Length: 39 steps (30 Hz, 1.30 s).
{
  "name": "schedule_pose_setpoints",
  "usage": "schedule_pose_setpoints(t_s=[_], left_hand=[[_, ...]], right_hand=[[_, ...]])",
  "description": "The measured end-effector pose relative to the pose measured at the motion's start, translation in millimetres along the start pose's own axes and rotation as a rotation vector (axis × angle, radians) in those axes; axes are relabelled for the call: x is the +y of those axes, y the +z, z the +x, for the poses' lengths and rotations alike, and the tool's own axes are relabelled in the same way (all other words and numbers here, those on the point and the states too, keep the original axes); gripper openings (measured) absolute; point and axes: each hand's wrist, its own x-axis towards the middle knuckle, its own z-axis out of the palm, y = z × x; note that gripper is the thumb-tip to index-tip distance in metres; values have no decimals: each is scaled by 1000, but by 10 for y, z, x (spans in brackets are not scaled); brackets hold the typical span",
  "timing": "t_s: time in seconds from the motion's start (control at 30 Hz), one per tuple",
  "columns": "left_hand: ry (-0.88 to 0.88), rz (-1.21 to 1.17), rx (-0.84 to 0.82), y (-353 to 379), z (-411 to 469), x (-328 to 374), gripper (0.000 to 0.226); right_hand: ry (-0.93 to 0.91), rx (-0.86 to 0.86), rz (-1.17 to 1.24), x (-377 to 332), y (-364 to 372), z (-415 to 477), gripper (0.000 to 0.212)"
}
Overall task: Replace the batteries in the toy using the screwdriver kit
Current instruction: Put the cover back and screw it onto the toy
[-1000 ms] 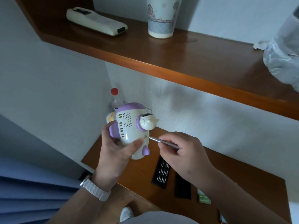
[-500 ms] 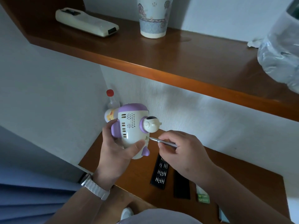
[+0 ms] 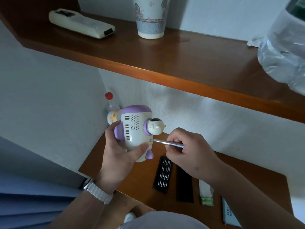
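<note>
toy gripped by left hand, right hand pinching screwdriver

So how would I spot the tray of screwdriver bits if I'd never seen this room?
Find the lower wooden desk, beneath the right hand. There the bit tray lies beside a plain black slab, on its left. Only the tray carries rows of silver bits.

A glossy brown wooden upper shelf carries a cream plastic remote control lying flat, an upright patterned blue-grey paper cup, a crumpled white tissue and a bulging clear plastic bag at the right. Below, a brown wooden tabletop holds a black tray of silver screwdriver bits, a flat black rectangular lid just beside it, a white-and-green packet, a pale blue box and a red-capped clear bottle in the corner.
</note>
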Motion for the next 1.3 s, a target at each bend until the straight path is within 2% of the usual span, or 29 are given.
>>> schedule_pose_setpoints(t_s=[0.07,0.17,0.27,0.5,0.7,0.9,1.07,1.3], left_hand=[[-1,-2,-1,8,-7,-2,82],[-1,0,-1,17,-24,4,80],[-7,-1,-4,26,-40,-3,80],[-14,-4,4,16,-82,7,86],[-21,-12,13,4,-91,30,85],[-13,-20,3,-2,-79,59,89],[-16,-24,-1,-21,-48,15,83],[-4,-27,-4,-29,17,35,91]], right_hand=[[-20,-3,-6,14,-17,2,5],[-49,14,-40,28,-25,6,11],[-49,13,-28,24,-21,-10,7],[-65,-50,1,46,-34,-19,23],[-77,-27,45,64,-26,-6,5],[-108,-28,140,74,-15,-23,10],[-81,-51,101,106,23,-24,19],[-42,-16,76,75,8,10,4]])
